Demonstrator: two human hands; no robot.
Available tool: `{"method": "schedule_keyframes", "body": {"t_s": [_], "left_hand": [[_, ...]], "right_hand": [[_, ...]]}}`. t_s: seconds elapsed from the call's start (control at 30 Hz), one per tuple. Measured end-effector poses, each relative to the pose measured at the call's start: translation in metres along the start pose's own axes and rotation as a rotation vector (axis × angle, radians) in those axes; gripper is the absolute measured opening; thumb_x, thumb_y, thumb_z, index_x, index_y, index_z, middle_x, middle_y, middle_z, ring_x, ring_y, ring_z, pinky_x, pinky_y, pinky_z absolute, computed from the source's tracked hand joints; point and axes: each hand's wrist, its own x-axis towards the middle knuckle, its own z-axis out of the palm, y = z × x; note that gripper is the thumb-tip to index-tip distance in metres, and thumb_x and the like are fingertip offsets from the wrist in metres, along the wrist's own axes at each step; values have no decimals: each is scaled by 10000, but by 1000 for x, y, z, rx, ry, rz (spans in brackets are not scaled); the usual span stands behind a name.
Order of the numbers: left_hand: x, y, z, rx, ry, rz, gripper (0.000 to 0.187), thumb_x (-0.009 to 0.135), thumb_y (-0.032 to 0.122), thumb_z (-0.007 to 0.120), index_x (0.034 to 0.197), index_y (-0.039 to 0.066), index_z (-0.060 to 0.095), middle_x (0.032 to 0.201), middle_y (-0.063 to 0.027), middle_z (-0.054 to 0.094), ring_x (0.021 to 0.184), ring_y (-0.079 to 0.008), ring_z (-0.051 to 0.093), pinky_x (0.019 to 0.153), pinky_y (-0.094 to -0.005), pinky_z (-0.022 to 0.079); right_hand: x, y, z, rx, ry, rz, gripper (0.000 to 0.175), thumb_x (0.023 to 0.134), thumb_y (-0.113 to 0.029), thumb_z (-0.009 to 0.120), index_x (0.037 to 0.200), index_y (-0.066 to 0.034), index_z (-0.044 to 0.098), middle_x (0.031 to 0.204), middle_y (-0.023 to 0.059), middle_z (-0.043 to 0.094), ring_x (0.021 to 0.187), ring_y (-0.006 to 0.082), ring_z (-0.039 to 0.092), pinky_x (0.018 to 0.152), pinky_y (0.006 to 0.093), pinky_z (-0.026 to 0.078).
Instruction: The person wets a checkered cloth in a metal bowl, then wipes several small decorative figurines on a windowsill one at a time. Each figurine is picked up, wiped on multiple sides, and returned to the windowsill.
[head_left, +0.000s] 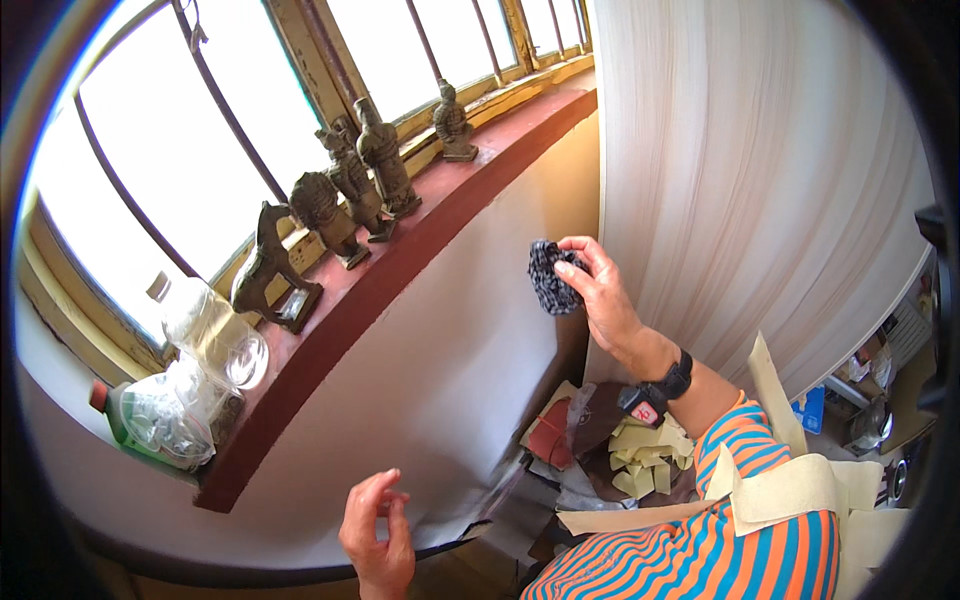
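My right hand (604, 289) is raised in front of the wall below the window. Between its thumb and fingers it pinches a crumpled grey-and-black patterned cloth (551, 289). Lower down, my left hand (379, 536) hovers near the bottom edge of the view, its fingers loosely curled and apart, with nothing in them. Along the red windowsill (420, 247) stand several dark clay figurines: a horse (270, 274), standing warriors such as this robed figure (385, 157), and a kneeling warrior (453, 124) set apart at the far end.
A clear plastic bottle (214, 326) and a green bottle (127, 416) beside a crumpled plastic bag (172, 412) occupy the sill's near end. Barred windows (405, 45) rise behind. Streaked wallpaper (735, 172) covers the right side. Cream strips (784, 495) lie over my striped shirt; cut pieces (649, 454) lie below.
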Motion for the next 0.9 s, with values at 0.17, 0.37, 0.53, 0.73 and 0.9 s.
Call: {"method": "schedule_keyframes", "body": {"t_s": [0.17, 0.37, 0.53, 0.73, 0.9], "left_hand": [[64, 23, 21, 24, -152, 143, 427, 874, -156, 601, 1246, 32, 692, 1208, -191, 697, 960, -255, 721, 773, -321, 573], [186, 42, 89, 182, -47, 521, 534, 911, -40, 637, 1431, 60, 568, 1355, -199, 643, 1245, -355, 632, 965, -419, 550], [302, 59, 164, 12, 35, 203, 685, 956, 196, 689, 1532, -36, 399, 1446, -278, 552, 1359, -385, 539, 1142, -445, 420], [387, 49, 205, 131, 153, 85, 745, 944, 176, 696, 1541, -89, 338, 1496, -307, 495, 1395, -415, 502, 1175, -436, 400], [424, 34, 217, 143, 101, 34, 771, 926, 192, 716, 1549, -69, 344, 1464, -287, 535, 1358, -402, 539, 1148, -433, 426]], "right_hand": [[57, 8, 4, -430, 87, -391, 246, 995, -46, 652, 1234, -50, 599, 1094, 10, 641, 994, 100, 600, 894, 284, 518], [194, -19, 19, -643, 428, -853, 303, 895, -89, 734, 1172, -76, 613, 1111, 146, 679, 1059, 369, 655, 921, 458, 529], [285, -35, 24, -828, 600, -848, 352, 916, -178, 734, 1240, -94, 626, 1202, 168, 659, 1117, 375, 639, 967, 464, 525], [336, -12, 1, -1105, 475, -426, 381, 963, -275, 652, 1296, -97, 600, 1378, 213, 544, 1262, 411, 554, 1070, 482, 478], [347, -1, -12, -1666, -41, -217, 516, 1039, -351, 465, 1449, -43, 531, 1521, 201, 493, 1427, 365, 454, 1219, 441, 337]]}}
